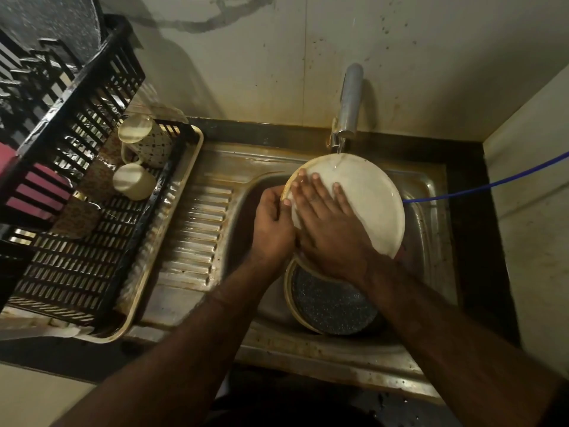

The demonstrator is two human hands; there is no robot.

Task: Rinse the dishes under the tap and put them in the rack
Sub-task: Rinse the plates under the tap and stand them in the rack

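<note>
- Tilting the plate up under the tap at centre right of the frame lets the stream strike its top edge and sheet down the face.
- The left hand curls round the plate's left rim, likely to steady it over the sink.
- The right hand lies flat with fingers spread on the wet face, gripping nothing, seemingly rubbing it clean.
- A dark pan waits below in the basin.
- The rack at left holds mugs, with room near the hands.
</note>
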